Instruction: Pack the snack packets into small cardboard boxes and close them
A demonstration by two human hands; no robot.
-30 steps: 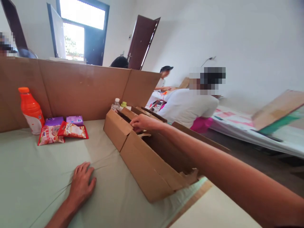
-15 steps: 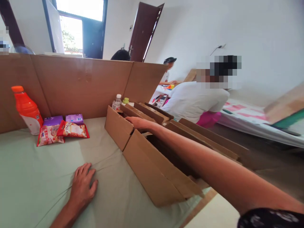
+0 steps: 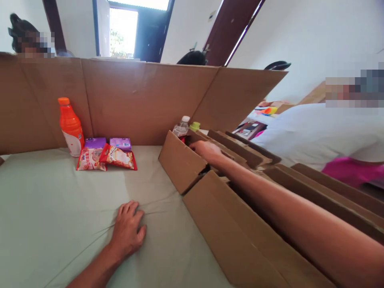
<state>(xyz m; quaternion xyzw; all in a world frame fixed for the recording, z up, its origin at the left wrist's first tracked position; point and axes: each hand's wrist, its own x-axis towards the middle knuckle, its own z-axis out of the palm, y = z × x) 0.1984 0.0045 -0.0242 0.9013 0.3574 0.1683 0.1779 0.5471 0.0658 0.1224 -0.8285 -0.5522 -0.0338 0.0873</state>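
Right hand (image 3: 207, 151): bare, wrist arched, forearm slanting in from four o'clock, fingers dipping behind a wall of cardboard.
Right grip: fingertips out of sight, so I cannot tell whether they're apart, together or clamped on something.
Far box (image 3: 181, 165): here's the centre of the action, open-topped, plain brown cardboard, between one and two o'clock from the left hand, right fingers at its mouth.
Left hand (image 3: 127, 228): bare, palm down on the desk (image 3: 156, 176) with its pale green cloth; fingers slightly apart, nothing in that grip.
Near box (image 3: 228, 232): another open brown cardboard box, three o'clock from the left hand, right forearm above it.
Clear bottle (image 3: 181, 127): transparent, white-capped, near eleven o'clock from the right hand, a yellow-green cap (image 3: 195, 126) just beside; inside the box or behind it, can't tell.
Left-side line-up: tall orange plastic bottle (image 3: 72, 130) at eleven o'clock from the left hand; pink-and-white foil packet (image 3: 91, 159) and red-and-cream foil packet (image 3: 120, 157) overlapping, nearer twelve.
Good technique: wrist high over that cardboard edge, fingers feeling before they squeeze, since the wall hides them.
Spare help: the left hand could brace the far box; light cardboard would probably slide if knocked.
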